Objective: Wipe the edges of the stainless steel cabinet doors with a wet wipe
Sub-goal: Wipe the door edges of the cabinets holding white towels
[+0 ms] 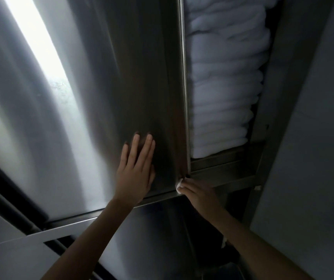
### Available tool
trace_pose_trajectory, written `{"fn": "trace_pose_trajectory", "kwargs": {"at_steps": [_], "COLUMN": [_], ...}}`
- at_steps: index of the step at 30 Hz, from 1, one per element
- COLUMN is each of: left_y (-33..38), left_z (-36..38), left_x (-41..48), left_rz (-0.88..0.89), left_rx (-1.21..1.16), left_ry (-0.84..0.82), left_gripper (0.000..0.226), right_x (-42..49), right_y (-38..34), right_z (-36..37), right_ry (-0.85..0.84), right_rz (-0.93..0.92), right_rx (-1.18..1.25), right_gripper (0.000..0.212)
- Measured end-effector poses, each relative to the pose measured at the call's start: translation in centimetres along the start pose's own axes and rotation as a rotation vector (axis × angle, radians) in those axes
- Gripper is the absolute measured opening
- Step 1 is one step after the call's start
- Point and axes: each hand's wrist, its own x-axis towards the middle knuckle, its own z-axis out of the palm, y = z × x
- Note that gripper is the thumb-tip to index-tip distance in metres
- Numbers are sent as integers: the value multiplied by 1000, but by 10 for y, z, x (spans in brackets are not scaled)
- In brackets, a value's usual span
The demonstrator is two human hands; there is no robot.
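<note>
At the near right corner of the stainless steel cabinet door (121, 77), our right hand (199, 194) pinches the wet wipe (179, 185) against the metal, fingers closed on it. We judge it best to wrap the wipe over the door's right edge (184, 87) and draw it steadily along, beside the stacked white towels (226, 87). Our left hand (135, 170) lies flat, fingers straight, bracing the door face
</note>
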Motion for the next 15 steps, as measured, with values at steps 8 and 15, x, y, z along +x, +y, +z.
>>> {"fn": "trace_pose_trajectory", "kwargs": {"at_steps": [8, 15], "left_y": [1, -4], "left_z": [-4, -9], "left_x": [-1, -1], "left_rz": [-6, 23], "left_rx": [-2, 26], "left_ry": [-46, -68], "left_gripper": [64, 65], "right_x": [104, 36], "right_y": [29, 18], "right_z": [-77, -35], "right_ry": [187, -27], "right_rz": [-158, -176], "right_rx": [-183, -150], "right_gripper": [25, 53]}}
